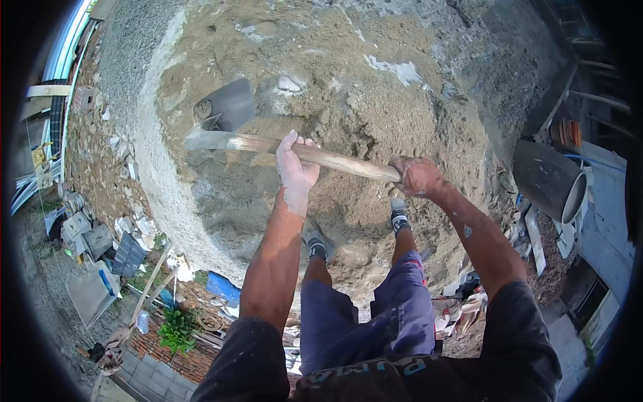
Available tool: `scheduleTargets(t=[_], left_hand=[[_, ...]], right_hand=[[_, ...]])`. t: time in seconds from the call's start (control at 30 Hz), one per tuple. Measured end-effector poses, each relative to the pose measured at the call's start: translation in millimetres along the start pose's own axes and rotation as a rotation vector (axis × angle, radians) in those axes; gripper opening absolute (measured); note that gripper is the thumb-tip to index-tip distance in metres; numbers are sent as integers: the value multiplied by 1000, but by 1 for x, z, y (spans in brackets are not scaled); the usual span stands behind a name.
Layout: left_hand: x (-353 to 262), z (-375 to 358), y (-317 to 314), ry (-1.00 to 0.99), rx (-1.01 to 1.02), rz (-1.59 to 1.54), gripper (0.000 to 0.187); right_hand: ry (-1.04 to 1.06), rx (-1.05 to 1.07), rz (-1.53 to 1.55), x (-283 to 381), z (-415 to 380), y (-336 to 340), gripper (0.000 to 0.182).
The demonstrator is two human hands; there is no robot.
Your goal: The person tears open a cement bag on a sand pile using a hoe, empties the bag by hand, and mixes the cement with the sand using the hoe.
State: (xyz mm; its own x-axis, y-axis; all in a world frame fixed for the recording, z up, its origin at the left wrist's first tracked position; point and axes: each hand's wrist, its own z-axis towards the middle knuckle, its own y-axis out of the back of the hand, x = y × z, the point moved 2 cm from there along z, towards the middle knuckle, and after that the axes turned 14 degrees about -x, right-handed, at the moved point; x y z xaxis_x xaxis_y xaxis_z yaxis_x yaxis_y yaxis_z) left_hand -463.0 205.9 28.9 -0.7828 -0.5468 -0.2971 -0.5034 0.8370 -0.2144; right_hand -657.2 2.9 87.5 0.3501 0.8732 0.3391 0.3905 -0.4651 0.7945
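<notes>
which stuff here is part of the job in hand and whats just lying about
Looks part of the job:
- hoe, in left hand and right hand
- sandy dirt

Looks just lying about:
- drum
- blue scrap
- pale board

The rough ground (43, 278) bears a broad, lumpy spread of sandy material (375, 127) in the centre, assorted debris (98, 238) at nine o'clock and an open-mouthed dark drum (544, 175) at three.

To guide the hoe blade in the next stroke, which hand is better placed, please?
Probably the left hand: it holds the wooden handle nearer the blade, while the right hand is at the handle's far end.
</notes>
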Motion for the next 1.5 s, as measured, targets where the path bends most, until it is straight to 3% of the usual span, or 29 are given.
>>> scheduleTargets(t=[0.07,0.13,0.17,0.2,0.23,0.33,0.4,0.47,0.53,0.6,0.63,0.67,0.73,0.8,0.87,0.93,1.0,1.1,1.23,1.4,1.5], left_hand=[[-61,-46,27,-100,49,4,16],[-123,-86,66,-313,-95,19,15],[-157,-99,92,-346,16,-12,15],[-191,-118,109,-471,44,11,17],[-232,-133,128,-575,63,18,19],[-344,-162,158,-968,55,175,28],[-356,-161,150,-1189,-331,173,33],[-358,-122,164,-1264,-408,184,42],[-340,-62,183,-1304,-540,268,56],[-312,12,213,-1202,-592,511,58],[-300,55,241,-902,-498,662,56],[-278,89,253,-878,-501,843,57],[-212,110,250,-418,-523,980,59],[-163,102,249,-318,-354,1078,61],[-131,114,253,-232,-334,971,57],[-119,97,234,-184,-93,694,52],[-126,97,213,64,-82,540,52],[-128,106,190,87,-200,273,55],[-74,86,141,122,-324,134,52],[23,91,104,190,-189,13,40],[109,0,11,207,-268,89,33]], right_hand=[[57,-18,166,48,17,-43,45],[199,-45,311,113,37,-83,51],[260,-90,364,153,49,-106,51],[228,3,458,204,58,-84,52],[330,-125,525,250,72,-113,52],[382,-287,740,373,105,-72,46],[439,-65,754,437,131,-30,32],[450,-108,811,485,162,-46,25],[368,-18,811,498,191,-72,27],[252,27,792,482,217,-120,33],[215,54,810,464,225,-152,34],[179,75,824,441,228,-179,35],[40,231,693,393,218,-205,34],[-17,311,654,357,197,-207,33],[-57,289,592,320,183,-203,33],[-38,218,597,305,169,-185,30],[-19,183,648,289,152,-150,28],[63,217,546,234,128,-86,29],[222,304,337,141,69,7,27],[24,267,182,0,-31,76,27],[-85,230,141,-81,-99,115,28]])
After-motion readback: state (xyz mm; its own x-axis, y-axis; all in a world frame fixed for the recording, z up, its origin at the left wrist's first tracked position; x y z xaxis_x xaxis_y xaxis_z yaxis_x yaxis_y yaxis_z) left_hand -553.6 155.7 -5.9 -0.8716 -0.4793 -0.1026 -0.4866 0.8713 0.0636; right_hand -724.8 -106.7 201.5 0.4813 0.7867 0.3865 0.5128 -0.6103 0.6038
